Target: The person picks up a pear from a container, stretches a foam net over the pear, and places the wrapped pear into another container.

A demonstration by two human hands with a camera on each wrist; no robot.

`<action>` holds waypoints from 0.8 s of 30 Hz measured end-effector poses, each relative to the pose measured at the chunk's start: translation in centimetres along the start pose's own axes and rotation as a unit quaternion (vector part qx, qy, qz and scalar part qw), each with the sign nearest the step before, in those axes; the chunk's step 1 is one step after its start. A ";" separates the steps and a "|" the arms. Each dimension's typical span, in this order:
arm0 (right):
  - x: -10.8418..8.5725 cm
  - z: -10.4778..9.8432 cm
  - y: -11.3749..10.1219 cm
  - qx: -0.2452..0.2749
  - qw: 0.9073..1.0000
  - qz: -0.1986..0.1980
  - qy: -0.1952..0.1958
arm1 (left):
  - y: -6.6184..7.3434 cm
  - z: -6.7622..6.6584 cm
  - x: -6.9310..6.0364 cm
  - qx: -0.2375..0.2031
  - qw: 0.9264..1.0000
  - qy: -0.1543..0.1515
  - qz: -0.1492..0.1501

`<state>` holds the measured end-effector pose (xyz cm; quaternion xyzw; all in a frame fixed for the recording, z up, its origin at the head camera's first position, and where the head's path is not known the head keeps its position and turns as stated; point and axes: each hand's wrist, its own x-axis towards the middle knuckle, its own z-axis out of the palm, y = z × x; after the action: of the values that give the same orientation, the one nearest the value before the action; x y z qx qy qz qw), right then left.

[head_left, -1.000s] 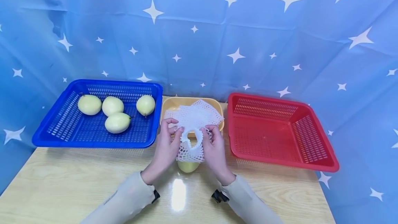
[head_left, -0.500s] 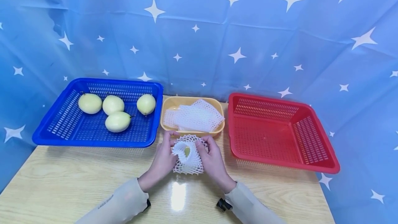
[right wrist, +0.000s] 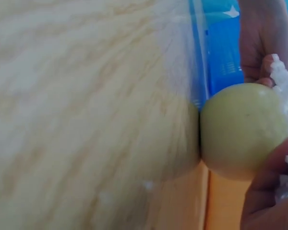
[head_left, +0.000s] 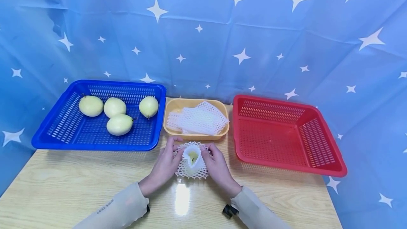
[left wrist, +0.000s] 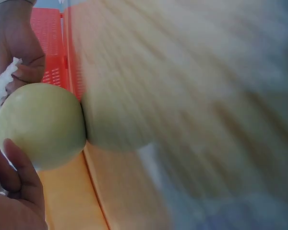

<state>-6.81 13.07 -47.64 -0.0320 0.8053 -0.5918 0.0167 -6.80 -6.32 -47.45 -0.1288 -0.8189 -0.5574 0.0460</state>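
A pale green fruit (head_left: 192, 156) stands on the table with a white foam net (head_left: 192, 172) over its top; its stem end shows through the net's opening in the head view. My left hand (head_left: 164, 165) pinches the net's left side, and my right hand (head_left: 219, 167) pinches its right side. Both wrist views show the bare lower part of the fruit (left wrist: 43, 127) (right wrist: 245, 130) touching the table, with the net (left wrist: 5, 88) (right wrist: 285, 86) bunched between the fingers.
A blue basket (head_left: 98, 147) holding several pale fruits (head_left: 119, 124) is at the left. Behind the hands, a yellow tray (head_left: 194, 137) contains more foam nets (head_left: 200, 119). At the right lies a red basket (head_left: 270, 140) with nothing in it.
Both hands have come down toward the near side, bringing the net from above and behind the fruit onto its top. The net's opening has turned upward, showing the stem end.
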 end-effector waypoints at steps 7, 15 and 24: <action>0.0 -0.2 0.5 -0.028 0.999 0.024 -0.034 | -0.7 -0.7 0.1 0.074 0.997 -0.024 0.014; 0.3 -0.5 0.7 -0.033 0.997 0.038 -0.061 | -0.9 -1.7 0.2 0.109 0.991 -0.080 -0.023; 0.6 -1.5 0.3 -0.120 0.985 0.010 -0.125 | -1.3 -2.3 0.1 0.119 0.986 -0.114 -0.007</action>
<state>-7.56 14.53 -47.51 -0.1000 0.8624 -0.4818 0.1192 -7.44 -8.92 -47.74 -0.1790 -0.8803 -0.4378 -0.0364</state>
